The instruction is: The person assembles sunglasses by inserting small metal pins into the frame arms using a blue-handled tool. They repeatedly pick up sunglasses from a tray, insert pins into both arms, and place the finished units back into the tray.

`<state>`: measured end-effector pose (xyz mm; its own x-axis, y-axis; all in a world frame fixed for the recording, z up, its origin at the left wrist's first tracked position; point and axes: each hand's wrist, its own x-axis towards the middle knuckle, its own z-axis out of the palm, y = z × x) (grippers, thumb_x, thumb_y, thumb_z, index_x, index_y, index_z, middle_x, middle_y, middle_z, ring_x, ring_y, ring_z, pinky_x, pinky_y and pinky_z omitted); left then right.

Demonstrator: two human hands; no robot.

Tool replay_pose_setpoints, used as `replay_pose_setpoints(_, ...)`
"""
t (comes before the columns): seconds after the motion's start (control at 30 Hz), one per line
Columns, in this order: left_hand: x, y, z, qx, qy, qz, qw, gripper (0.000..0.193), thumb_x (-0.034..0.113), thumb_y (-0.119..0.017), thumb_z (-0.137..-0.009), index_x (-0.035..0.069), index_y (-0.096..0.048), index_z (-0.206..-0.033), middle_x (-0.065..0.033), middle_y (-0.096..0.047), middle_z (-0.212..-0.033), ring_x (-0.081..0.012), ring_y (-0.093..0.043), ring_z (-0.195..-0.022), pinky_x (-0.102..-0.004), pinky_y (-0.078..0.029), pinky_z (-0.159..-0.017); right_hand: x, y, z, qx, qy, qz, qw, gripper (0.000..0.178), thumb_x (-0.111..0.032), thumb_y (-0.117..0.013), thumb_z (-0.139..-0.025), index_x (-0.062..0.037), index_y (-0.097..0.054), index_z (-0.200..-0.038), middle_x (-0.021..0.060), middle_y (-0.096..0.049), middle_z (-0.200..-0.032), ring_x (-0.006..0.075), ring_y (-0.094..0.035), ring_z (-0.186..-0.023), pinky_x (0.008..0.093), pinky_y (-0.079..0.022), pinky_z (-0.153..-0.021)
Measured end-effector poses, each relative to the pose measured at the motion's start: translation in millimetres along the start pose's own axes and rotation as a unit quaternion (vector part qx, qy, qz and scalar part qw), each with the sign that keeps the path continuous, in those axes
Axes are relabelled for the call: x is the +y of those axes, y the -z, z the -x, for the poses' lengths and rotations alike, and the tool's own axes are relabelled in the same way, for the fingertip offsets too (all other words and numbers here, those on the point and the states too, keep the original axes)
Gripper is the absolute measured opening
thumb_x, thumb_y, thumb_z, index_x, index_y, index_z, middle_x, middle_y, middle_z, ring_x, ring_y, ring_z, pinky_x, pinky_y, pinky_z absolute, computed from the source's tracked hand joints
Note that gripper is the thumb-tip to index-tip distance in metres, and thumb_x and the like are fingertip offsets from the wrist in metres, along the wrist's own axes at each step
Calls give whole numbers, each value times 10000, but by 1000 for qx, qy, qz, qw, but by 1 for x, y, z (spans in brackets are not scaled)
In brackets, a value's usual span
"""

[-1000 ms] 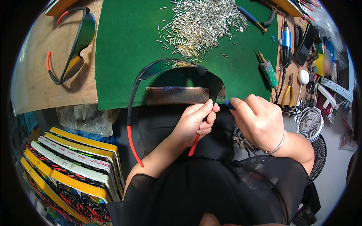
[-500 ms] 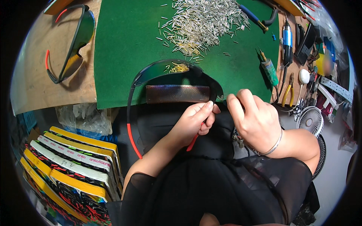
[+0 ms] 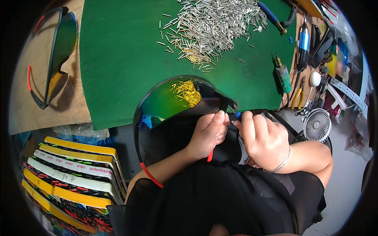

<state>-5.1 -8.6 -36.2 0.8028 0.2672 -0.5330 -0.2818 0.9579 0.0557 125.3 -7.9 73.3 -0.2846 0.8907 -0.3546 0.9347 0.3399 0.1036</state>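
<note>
A pair of large wraparound sunglasses (image 3: 157, 106) with a green-tinted lens, black frame and red temple tips is held over the near edge of the green mat. My left hand (image 3: 210, 133) is closed around the sunglasses' right-hand temple, close to the hinge, thumb on top. Just right of it, my right hand (image 3: 263, 137) pinches a small screwdriver with a blue handle (image 3: 238, 115). Its thin tip points left at the hinge; whether it touches a screw is too small to tell. One red temple tip shows below my left hand.
Loose metal pins (image 3: 214, 29) are heaped on the green mat (image 3: 122, 59). Another pair of sunglasses (image 3: 59, 59) lies at left. On the right are a green-handled tool (image 3: 282, 76), a blue electric screwdriver (image 3: 303, 43), yellow pliers (image 3: 299, 95) and a small fan (image 3: 317, 125). Boxed sunglasses (image 3: 71, 165) stand lower left.
My right hand has come in closer to my left, and the blue handle now shows. The sunglasses have tilted, exposing more of the lens. The whole view has shifted somewhat.
</note>
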Motion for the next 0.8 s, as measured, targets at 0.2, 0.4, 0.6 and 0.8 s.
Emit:
replay_pose_setpoints(0.2, 9, -6, 0, 27, 26, -15, 999, 293, 324, -386, -942, 69, -451, -813, 62, -331, -527, -19, -275, -422, -170, -235, -381, 1, 1, -3, 28, 4, 23, 999, 226, -138, -577, -713, 38, -554, -853, 21, -426, -628, 103, -453, -503, 215, -380, -393)
replay_pose_setpoints(0.4, 7, -3, -3, 32, 20, -11, 999, 295, 314, -377, -947, 67, -453, -806, 52, -340, -530, -33, -284, -417, -181, -245, -376, 4, 4, -11, 71, 63, 5, 995, 258, -130, -553, -676, 20, -570, -885, 42, -488, -696, 89, -456, -526, 191, -365, -387)
replay_pose_setpoints(0.6, 1, 13, -2, -53, 29, -4, 998, 341, 343, -357, -952, 55, -488, -827, 53, -381, -552, -28, -320, -438, -180, -262, -396, 2, 4, -11, 60, 77, -1, 995, 239, -94, -580, -662, 38, -578, -861, 61, -521, -697, 79, -436, -462, 196, -349, -376)
replay_pose_setpoints(0.8, 1, 11, -2, -51, 35, -13, 998, 344, 352, -360, -951, 57, -475, -817, 53, -358, -537, -28, -304, -434, -179, -252, -396, 0, 13, -14, -20, 7, -21, 1000, 251, -87, -572, -645, 54, -569, -852, 26, -452, -631, 75, -447, -462, 197, -358, -379)
